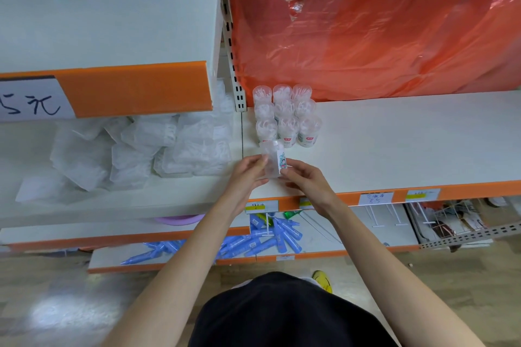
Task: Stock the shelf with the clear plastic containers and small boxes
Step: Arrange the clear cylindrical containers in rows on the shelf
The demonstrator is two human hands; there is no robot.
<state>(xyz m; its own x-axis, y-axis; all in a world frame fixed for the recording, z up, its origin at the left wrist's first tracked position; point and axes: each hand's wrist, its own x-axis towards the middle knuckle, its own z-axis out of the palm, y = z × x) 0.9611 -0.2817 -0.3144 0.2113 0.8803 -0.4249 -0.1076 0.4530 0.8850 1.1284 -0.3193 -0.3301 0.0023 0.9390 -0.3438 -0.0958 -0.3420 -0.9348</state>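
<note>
A clear plastic container with a small picture label is held between both hands just above the white shelf, near its front left corner. My left hand grips its left side; my right hand pinches its right side by the label. Right behind it, several identical clear containers with white contents stand in rows at the shelf's back left, against the red plastic sheet.
On the left shelf lies a heap of clear plastic packs under an orange-edged upper shelf. Blue tubes fill the lower shelf. The red sheet backs the white shelf, which stretches to the right.
</note>
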